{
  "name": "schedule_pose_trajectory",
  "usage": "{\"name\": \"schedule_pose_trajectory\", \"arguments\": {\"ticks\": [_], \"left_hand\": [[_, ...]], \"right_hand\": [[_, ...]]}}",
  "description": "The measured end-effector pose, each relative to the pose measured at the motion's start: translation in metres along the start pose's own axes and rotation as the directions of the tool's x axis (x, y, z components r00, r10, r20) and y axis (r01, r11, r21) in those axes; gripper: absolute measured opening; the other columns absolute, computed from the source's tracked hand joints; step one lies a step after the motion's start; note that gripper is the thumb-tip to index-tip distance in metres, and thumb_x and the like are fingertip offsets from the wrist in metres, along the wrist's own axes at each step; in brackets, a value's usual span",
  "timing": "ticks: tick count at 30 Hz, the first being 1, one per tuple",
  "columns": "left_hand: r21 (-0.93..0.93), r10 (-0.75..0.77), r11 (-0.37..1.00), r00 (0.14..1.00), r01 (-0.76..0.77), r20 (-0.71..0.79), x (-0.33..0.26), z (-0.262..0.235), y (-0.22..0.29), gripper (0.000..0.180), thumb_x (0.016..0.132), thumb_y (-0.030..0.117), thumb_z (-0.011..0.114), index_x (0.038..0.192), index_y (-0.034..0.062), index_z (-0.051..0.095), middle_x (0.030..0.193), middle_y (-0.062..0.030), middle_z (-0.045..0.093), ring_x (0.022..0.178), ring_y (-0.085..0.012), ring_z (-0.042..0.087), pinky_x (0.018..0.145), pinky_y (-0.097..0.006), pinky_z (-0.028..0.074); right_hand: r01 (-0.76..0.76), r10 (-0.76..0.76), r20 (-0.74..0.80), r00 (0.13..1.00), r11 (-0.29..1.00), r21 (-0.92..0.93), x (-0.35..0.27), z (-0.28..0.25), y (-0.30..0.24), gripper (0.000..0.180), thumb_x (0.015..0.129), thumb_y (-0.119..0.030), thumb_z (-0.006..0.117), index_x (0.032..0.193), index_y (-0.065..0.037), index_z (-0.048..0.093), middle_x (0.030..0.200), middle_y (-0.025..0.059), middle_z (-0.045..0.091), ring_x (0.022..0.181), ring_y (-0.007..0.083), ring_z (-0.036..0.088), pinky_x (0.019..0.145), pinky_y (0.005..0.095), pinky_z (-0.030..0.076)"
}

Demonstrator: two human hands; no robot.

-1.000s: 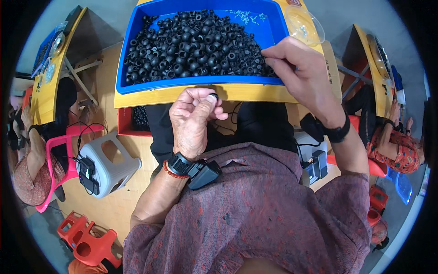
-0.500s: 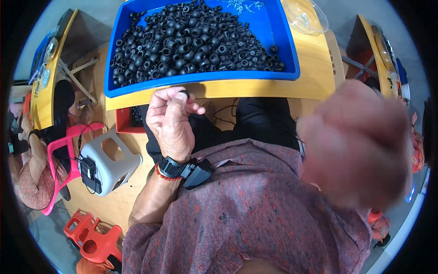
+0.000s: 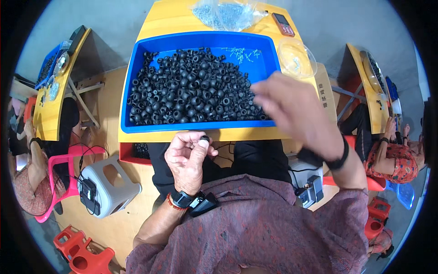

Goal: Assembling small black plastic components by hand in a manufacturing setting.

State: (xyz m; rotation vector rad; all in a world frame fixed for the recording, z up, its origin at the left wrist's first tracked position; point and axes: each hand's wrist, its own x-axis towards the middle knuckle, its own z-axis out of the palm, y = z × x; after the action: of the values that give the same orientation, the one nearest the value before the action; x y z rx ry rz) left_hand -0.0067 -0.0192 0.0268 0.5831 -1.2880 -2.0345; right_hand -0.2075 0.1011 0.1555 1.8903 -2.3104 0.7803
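My left hand (image 3: 186, 157) is closed at the front edge of the table, pinching a small round black plastic part (image 3: 205, 138) between thumb and fingers. Just beyond it stands a blue tray (image 3: 196, 128), heaped with black hollow ball-shaped pieces (image 3: 187, 89) and smaller black ones. Toward the tray's far right corner lie tiny light-coloured bits (image 3: 242, 54). My right hand (image 3: 294, 107) is above the tray's right front corner, smeared by motion. Whether its fingers hold anything cannot be made out.
Right of the tray sits a clear round dish (image 3: 297, 58). A bag of small pale bits (image 3: 223, 16) and a phone (image 3: 283, 24) lie at the back of the yellow table. Under the front edge is a red bin (image 3: 132, 153). Other people sit at tables on both sides.
My right hand has swung from close by on the right out to the tray. More of the table's far side shows now. My left hand still pinches the small black part.
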Motion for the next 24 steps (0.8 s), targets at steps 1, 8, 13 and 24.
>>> {"name": "schedule_pose_trajectory", "arguments": {"ticks": [1,8,13,24], "left_hand": [[0.013,-0.016,1.000,1.000,0.015,0.013,0.000,-0.002,-0.003,0.009,0.093,0.001,0.061,0.102,-0.0008,0.060,0.090,-0.0111,0.068,0.071,-0.0147,0.067,0.064,-0.031,0.060],[0.026,-0.073,0.997,0.997,0.072,0.016,0.005,0.000,-0.001,0.006,0.093,0.002,0.061,0.099,-0.0004,0.060,0.088,-0.0085,0.066,0.068,-0.0133,0.065,0.064,-0.030,0.060],[0.015,-0.071,0.997,0.997,0.070,0.021,0.006,0.000,0.000,0.004,0.093,0.001,0.060,0.097,-0.0006,0.060,0.085,-0.0074,0.065,0.068,-0.0131,0.065,0.065,-0.031,0.060],[-0.023,-0.076,0.997,0.996,0.076,0.037,0.006,-0.001,-0.001,0.005,0.093,-0.001,0.060,0.098,-0.0005,0.060,0.088,-0.0074,0.066,0.068,-0.0138,0.065,0.065,-0.030,0.060]], "right_hand": [[-0.008,0.007,-0.018,1.000,0.997,-0.074,0.005,0.006,0.028,0.012,0.084,-0.003,0.067,0.096,-0.001,0.066,0.084,0.0149,0.064,0.078,0.0339,0.064,0.070,0.0391,0.052],[0.054,-0.059,-0.010,0.998,0.957,-0.283,0.041,0.021,0.126,0.009,0.081,-0.007,0.061,0.087,-0.002,0.065,0.082,0.0173,0.063,0.083,0.0375,0.062,0.072,0.0458,0.050],[0.084,0.012,0.242,0.970,0.920,-0.383,0.067,0.040,0.131,0.012,0.082,-0.013,0.064,0.075,-0.003,0.061,0.079,0.0165,0.062,0.083,0.0372,0.060,0.071,0.0469,0.043],[0.084,0.147,0.400,0.905,0.859,-0.505,0.071,0.050,0.132,0.012,0.085,-0.017,0.065,0.078,-0.008,0.066,0.085,0.0124,0.064,0.092,0.0278,0.061,0.082,0.0431,0.036]]}}
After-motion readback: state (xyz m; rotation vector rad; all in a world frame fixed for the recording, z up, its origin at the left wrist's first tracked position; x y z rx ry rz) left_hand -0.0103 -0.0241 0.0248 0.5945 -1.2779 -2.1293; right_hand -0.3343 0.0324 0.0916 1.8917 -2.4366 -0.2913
